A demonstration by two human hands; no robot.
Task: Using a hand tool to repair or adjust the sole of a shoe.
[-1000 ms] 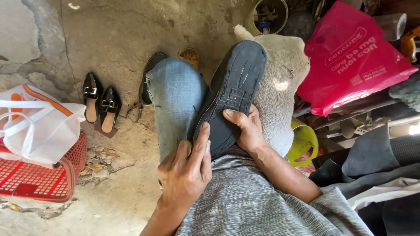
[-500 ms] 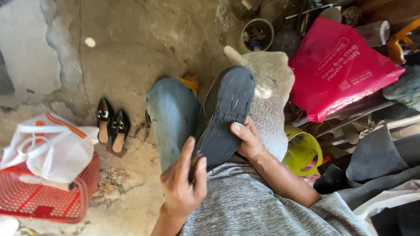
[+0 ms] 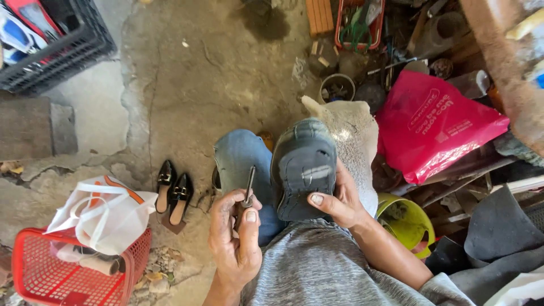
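Left hand (image 3: 235, 241) fingers closed on thin dark metal tool (image 3: 248, 187), right hand (image 3: 335, 201) gripping dark shoe (image 3: 303, 167) sole-up on knee, pink printed plastic bag (image 3: 436, 127) right, white bag (image 3: 102, 212) over red basket (image 3: 34, 277) lower left

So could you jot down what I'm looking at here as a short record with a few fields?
setting: cracked concrete floor, seen from above
left hand: grips a thin dark metal tool, tip pointing up
right hand: steadies a dark shoe, sole up, on the knee
sole: worn grey, with a pale scuffed patch
lap: blue jeans, grey shirt
left side: pair of black flat shoes, white bag on a red basket
right side: pink plastic bag, yellow-green bucket
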